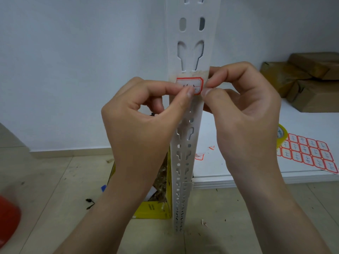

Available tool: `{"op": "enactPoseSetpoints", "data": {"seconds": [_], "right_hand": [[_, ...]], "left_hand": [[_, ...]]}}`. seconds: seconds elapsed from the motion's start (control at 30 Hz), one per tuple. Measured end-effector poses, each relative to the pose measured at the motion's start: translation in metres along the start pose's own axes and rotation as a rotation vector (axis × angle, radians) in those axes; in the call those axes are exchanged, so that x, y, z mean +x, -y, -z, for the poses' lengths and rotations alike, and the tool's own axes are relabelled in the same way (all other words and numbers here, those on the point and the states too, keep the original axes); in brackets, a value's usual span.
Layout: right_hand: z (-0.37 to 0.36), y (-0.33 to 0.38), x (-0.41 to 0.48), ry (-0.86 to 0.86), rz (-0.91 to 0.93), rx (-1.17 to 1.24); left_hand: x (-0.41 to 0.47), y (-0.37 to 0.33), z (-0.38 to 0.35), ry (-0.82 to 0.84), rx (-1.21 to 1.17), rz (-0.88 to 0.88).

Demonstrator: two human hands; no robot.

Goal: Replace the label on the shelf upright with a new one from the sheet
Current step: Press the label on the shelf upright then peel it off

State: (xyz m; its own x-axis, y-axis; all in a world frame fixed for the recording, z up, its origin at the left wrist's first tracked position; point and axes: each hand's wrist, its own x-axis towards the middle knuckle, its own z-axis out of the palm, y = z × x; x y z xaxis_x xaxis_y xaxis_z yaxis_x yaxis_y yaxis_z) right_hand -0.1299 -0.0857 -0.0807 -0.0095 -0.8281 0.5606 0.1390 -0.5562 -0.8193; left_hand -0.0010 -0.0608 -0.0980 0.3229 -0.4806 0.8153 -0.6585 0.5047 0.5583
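Both hands, left hand (145, 114) and right hand (244, 107), pinch the red-bordered label (190, 84) against the white shelf upright (190, 52).

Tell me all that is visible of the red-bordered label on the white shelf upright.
The label is a small white paper rectangle with a red border and clipped corners, bearing dark handwriting and a printed line. It sits level on the front of the white perforated shelf upright, over a yellowish patch of old residue, just below a keyhole slot. The left hand covers its lower left corner with thumb and forefinger; the right hand pinches at its right edge.
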Motion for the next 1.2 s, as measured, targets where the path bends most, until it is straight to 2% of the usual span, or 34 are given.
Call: {"op": "enactPoseSetpoints", "data": {"seconds": [0.17,0.3,0.97,1.2], "right_hand": [[-0.001,0.000,0.000,0.006,-0.003,0.001],[0.000,0.000,0.000,0.008,-0.006,0.006],[0.001,0.003,-0.002,0.025,-0.021,0.025],[0.001,0.003,-0.002,0.027,-0.024,0.033]], "left_hand": [[0.002,0.011,0.002,-0.174,0.224,-0.225],[0.000,0.014,0.000,-0.206,0.275,-0.301],[0.001,0.001,-0.006,-0.156,0.221,-0.116],[0.003,0.004,-0.007,-0.139,0.184,-0.133]]}}
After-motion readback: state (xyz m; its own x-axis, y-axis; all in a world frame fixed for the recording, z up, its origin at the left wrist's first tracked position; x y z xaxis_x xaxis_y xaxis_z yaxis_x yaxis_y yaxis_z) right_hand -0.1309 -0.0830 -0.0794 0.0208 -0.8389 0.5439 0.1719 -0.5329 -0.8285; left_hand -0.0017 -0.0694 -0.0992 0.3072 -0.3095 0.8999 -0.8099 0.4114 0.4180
